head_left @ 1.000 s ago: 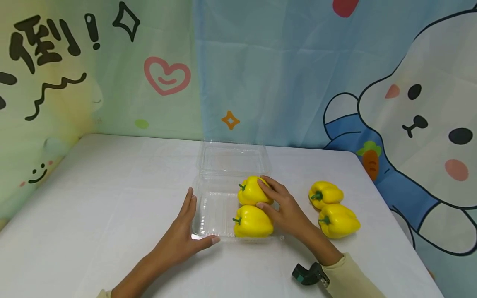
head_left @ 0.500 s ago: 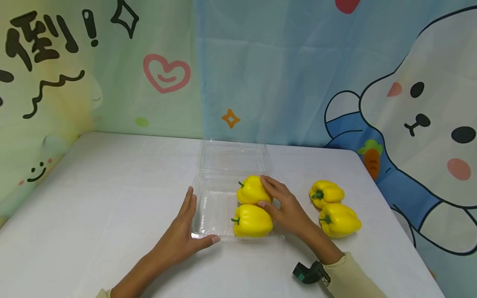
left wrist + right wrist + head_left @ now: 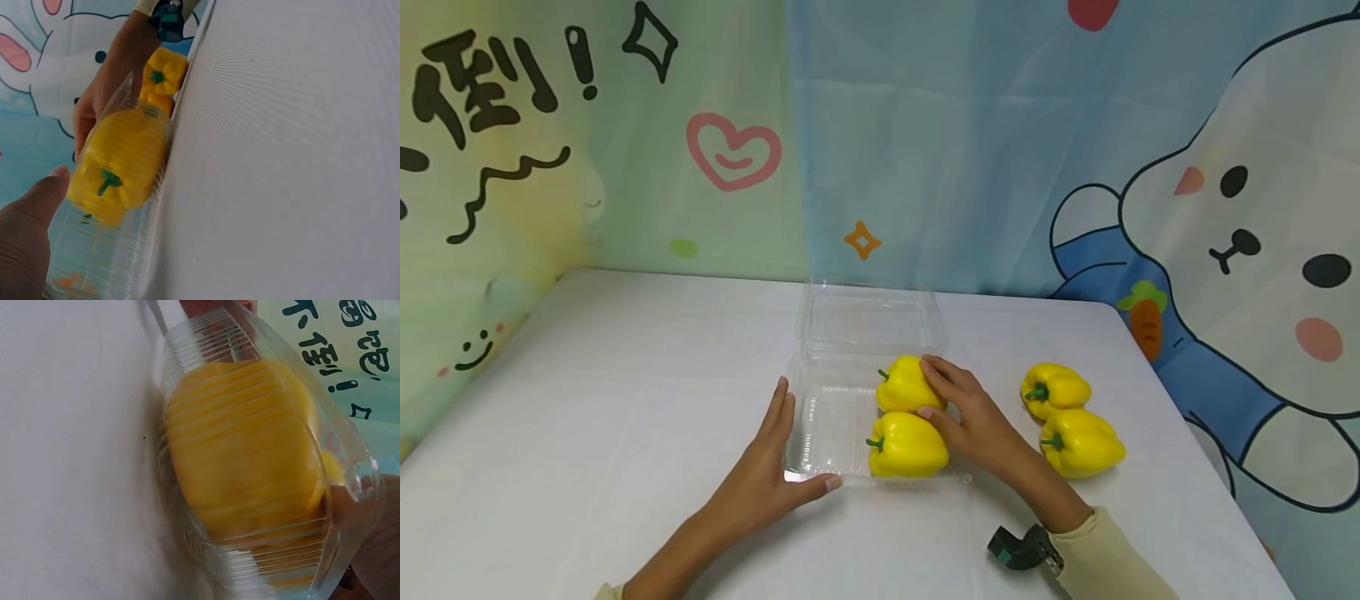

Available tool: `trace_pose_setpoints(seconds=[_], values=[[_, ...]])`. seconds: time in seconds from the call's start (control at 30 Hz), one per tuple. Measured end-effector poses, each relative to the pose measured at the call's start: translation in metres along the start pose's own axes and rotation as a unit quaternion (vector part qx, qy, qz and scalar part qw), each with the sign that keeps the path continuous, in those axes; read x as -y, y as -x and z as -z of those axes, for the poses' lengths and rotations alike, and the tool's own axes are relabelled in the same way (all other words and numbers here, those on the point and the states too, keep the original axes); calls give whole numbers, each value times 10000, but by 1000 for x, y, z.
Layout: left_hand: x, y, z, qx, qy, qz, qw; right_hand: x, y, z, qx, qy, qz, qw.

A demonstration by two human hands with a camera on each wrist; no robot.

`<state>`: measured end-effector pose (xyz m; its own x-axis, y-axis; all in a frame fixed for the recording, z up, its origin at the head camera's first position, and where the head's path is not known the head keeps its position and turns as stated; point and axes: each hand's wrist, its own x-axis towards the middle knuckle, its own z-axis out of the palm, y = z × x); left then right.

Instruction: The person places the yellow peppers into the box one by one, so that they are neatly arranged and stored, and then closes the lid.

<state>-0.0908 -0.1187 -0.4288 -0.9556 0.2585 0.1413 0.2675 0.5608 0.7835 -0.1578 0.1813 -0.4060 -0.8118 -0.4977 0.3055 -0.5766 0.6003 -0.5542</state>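
Note:
In the head view a clear plastic clamshell box [image 3: 835,429] lies with its lid [image 3: 872,321] folded back. Two yellow bell peppers sit in its right half, a rear pepper [image 3: 902,385] and a front pepper [image 3: 910,446]. My right hand [image 3: 981,421] holds the rear pepper from the right, fingers at its far side and thumb close to the front pepper. My left hand [image 3: 760,475] rests against the box's left side, thumb spread along the front corner. Through the wall, the left wrist view shows a pepper [image 3: 119,159]; the right wrist view shows one [image 3: 244,450] too.
Two more yellow bell peppers, one behind [image 3: 1056,390] and one in front [image 3: 1082,444], lie on the white table [image 3: 625,400] right of my right hand. A dark wrist device [image 3: 1026,550] sits at the right sleeve. A printed cloth backdrop [image 3: 925,167] stands behind.
My right hand's fingers have drawn back slightly from the top of the rear pepper to its right side. The left hand and box look unchanged.

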Motion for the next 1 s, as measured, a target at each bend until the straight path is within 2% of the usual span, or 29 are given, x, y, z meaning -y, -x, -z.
trace_pose_setpoints(seconds=[0.27,0.57,0.77,1.0], values=[[0,0,-1,13,-40,-11,10000,0,-2,4,158,194,12,9997],[0,0,-1,-22,-24,-3,10000,1,-6,8,404,115,-200,9989],[0,0,-2,-30,-30,42,10000,-3,-8,7,425,240,-67,9988],[-1,0,-2,10,3,69,10000,-4,-7,6,423,264,-157,9986]])
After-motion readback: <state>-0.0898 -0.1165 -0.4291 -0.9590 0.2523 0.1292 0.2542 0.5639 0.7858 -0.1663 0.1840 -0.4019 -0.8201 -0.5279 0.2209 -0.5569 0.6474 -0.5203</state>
